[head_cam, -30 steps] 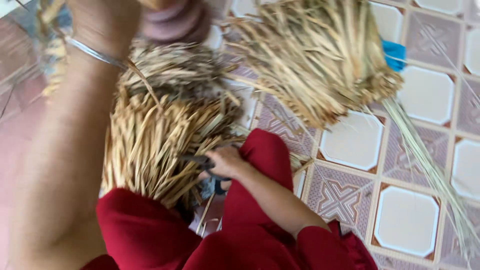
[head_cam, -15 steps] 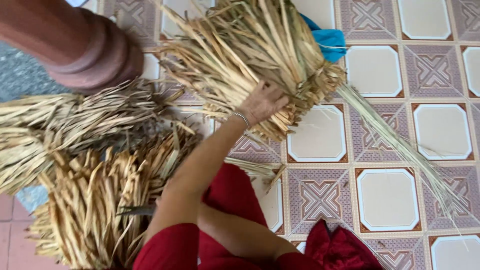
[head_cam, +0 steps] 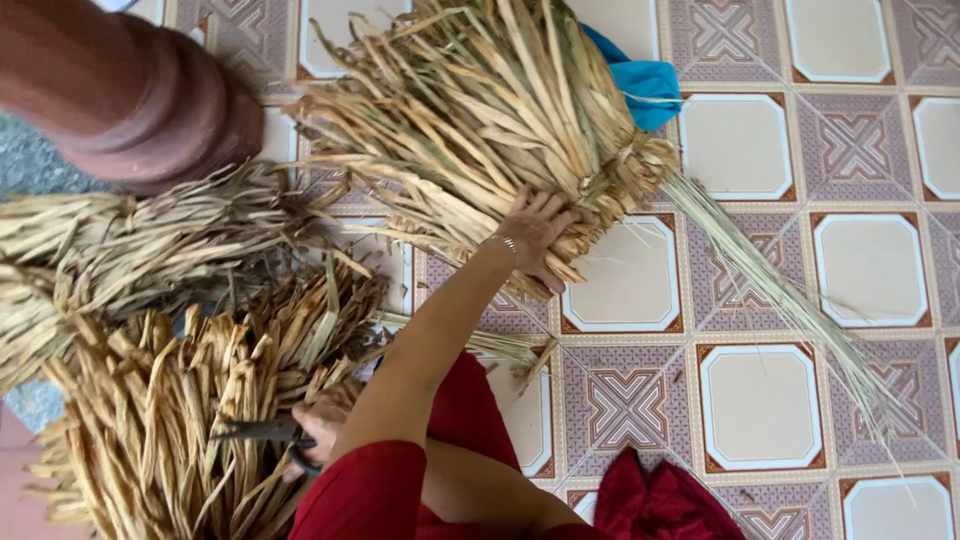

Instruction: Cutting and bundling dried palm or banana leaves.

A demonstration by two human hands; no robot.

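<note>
My left hand point(head_cam: 535, 232), a thin bracelet at its wrist, reaches across and grips the lower edge of a large tied bundle of dried straw-coloured leaves point(head_cam: 480, 110) lying on the tiled floor point(head_cam: 760, 405). My right hand point(head_cam: 322, 425) sits low near my red-clothed lap point(head_cam: 470, 420). It is closed on a pair of dark scissors point(head_cam: 262, 432) whose blades point left into a second pile of dried leaves point(head_cam: 160, 420). My left arm crosses above the right one.
A third heap of dried leaves point(head_cam: 120, 240) lies at the left. A round reddish-brown pillar base point(head_cam: 130, 95) stands at the top left. A blue cloth point(head_cam: 642, 85) pokes out behind the bundle. Long thin straw strands point(head_cam: 790, 300) trail right across the tiles.
The view has shifted a little. My left hand has slid lower on the big bundle and spread over its edge. My right hand with the scissors stays by the lower pile.
</note>
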